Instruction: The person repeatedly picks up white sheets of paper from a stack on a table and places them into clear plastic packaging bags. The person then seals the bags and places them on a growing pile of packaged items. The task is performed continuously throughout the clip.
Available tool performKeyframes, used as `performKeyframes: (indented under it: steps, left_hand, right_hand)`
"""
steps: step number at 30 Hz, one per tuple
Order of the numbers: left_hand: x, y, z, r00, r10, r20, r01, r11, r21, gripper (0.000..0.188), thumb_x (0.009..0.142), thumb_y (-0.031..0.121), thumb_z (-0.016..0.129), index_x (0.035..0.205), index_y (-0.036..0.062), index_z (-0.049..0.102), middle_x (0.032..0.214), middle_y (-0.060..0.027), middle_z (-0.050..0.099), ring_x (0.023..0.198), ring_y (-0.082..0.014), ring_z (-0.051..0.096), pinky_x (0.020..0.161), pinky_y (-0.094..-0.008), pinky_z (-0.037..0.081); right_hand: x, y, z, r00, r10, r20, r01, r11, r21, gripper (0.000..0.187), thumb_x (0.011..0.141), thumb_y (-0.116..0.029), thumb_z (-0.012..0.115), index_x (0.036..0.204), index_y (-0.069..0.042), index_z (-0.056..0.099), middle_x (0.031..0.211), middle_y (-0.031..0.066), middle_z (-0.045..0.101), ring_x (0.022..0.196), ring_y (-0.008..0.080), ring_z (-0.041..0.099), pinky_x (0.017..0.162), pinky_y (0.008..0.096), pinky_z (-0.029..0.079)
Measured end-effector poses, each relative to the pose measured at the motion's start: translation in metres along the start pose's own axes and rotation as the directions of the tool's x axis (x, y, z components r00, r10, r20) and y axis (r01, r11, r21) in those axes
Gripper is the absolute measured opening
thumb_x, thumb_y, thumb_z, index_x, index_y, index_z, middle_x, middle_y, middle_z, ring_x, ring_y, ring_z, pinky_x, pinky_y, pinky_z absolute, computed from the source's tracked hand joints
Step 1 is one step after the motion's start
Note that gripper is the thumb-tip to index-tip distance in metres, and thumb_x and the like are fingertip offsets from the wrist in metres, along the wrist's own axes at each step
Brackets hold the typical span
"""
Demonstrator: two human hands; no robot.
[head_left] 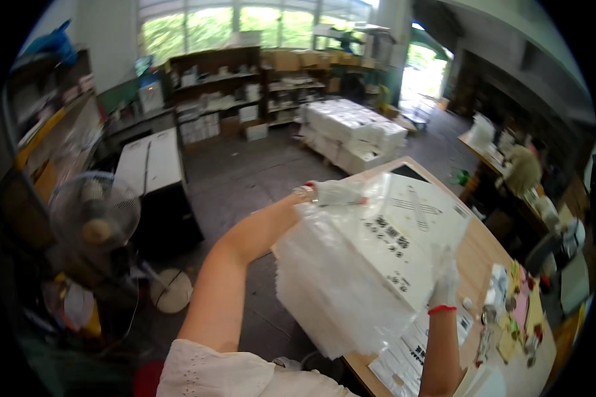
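A flat white printed package (417,221), with a drawing of crossed pencils on its face, lies tilted over the wooden table in front of me. Clear plastic bags (331,288) spread over its near left side and hang past the table edge. My left hand (338,192), in a white glove, is closed on the upper edge of the plastic at the package's far left corner. At the near right edge of the package is my right hand (445,281), in a white glove with a red cuff; it grips that edge, its fingers somewhat blurred.
The wooden table (482,264) carries printed plastic packs (404,360) and small items at right. A standing fan (94,212) and a large white-topped box (149,162) are at left. Stacked white packages (354,129) stand behind; another person (522,169) sits far right.
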State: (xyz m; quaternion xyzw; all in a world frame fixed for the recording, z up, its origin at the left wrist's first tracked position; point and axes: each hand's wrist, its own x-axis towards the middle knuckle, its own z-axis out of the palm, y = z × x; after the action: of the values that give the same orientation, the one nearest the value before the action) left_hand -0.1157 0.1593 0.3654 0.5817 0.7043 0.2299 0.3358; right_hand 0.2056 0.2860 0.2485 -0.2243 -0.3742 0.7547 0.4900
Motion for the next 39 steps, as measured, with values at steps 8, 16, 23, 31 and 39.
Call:
performKeyframes:
  steps: [8, 16, 23, 31, 39]
  left_hand:
    - [-0.06, 0.004, 0.022, 0.471, 0.854, -0.222, -0.614, 0.498, 0.612, 0.053, 0.082, 0.029, 0.06, 0.127, 0.0041, 0.047, 0.134, -0.0171, 0.043, 0.121, -0.0334, 0.044, 0.103, -0.046, 0.033]
    - [-0.097, -0.21, 0.358, 0.875, 0.408, -0.26, -0.235, 0.829, 0.508, 0.06, 0.06, 0.018, 0.066, 0.115, 0.0038, 0.048, 0.117, -0.0231, 0.047, 0.109, -0.0438, 0.047, 0.096, -0.0535, 0.038]
    - [-0.062, -0.018, 0.493, 0.674, 0.728, 0.122, -0.733, 0.68, -0.012, 0.009, 0.076, 0.014, 0.062, 0.083, 0.0085, 0.059, 0.081, -0.0122, 0.061, 0.074, -0.033, 0.058, 0.062, -0.0423, 0.047]
    - [0.036, 0.023, 0.58, 0.59, 0.783, 0.195, -0.783, 0.497, 0.375, 0.021, 0.081, 0.028, 0.058, 0.085, 0.0074, 0.06, 0.084, -0.0128, 0.061, 0.077, -0.0299, 0.057, 0.068, -0.0395, 0.047]
    - [0.037, 0.063, 0.538, 0.708, 0.6, 0.374, -0.641, 0.768, -0.018, 0.019, 0.086, 0.02, 0.052, 0.089, 0.0023, 0.059, 0.073, -0.0148, 0.063, 0.065, -0.0271, 0.061, 0.059, -0.0368, 0.048]
  right_hand:
    - [-0.141, -0.029, 0.074, 0.542, -0.378, 0.751, 0.727, -0.236, -0.644, 0.049, 0.087, -0.029, 0.052, 0.126, -0.001, 0.043, 0.121, 0.0152, 0.05, 0.117, 0.0281, 0.046, 0.099, 0.0374, 0.035]
    - [-0.295, 0.104, -0.136, 0.708, 0.707, -0.002, 0.172, -0.175, -0.969, 0.046, 0.091, -0.042, 0.042, 0.124, -0.011, 0.051, 0.116, 0.0152, 0.059, 0.106, 0.0322, 0.056, 0.09, 0.0396, 0.044]
    - [-0.405, 0.076, -0.161, 0.785, 0.401, -0.471, -0.511, -0.009, -0.859, 0.046, 0.09, -0.041, 0.045, 0.123, -0.011, 0.052, 0.12, 0.0129, 0.057, 0.11, 0.0306, 0.054, 0.091, 0.0375, 0.043]
    - [-0.456, 0.068, -0.181, 0.834, 0.143, -0.533, -0.552, 0.229, -0.802, 0.048, 0.09, -0.041, 0.047, 0.124, -0.007, 0.051, 0.122, 0.0122, 0.056, 0.109, 0.0278, 0.055, 0.092, 0.0346, 0.043]
    - [-0.313, 0.07, -0.225, 0.84, 0.059, -0.539, -0.157, 0.978, -0.137, 0.047, 0.088, -0.032, 0.058, 0.125, -0.003, 0.05, 0.11, 0.006, 0.06, 0.104, 0.0189, 0.056, 0.086, 0.0301, 0.047]
